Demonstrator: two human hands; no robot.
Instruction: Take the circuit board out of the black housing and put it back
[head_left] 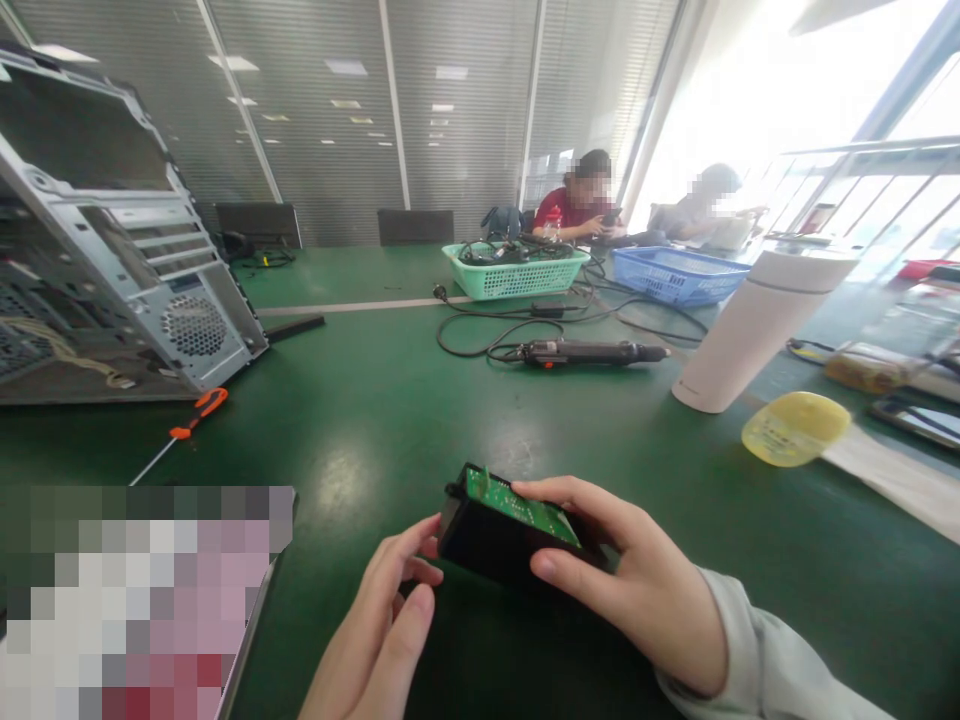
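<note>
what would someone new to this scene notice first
Probably the bright green circuit board in its black housing, low in the middle, held by the right hand with the left hand at its left end. Next, likely the big metal computer case at the left edge, then the pale tumbler standing towards the right.

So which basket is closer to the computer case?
The mint-green basket, with dark cables heaped in it. The blue basket stands farther right in view, toward the pale tumbler.
</note>
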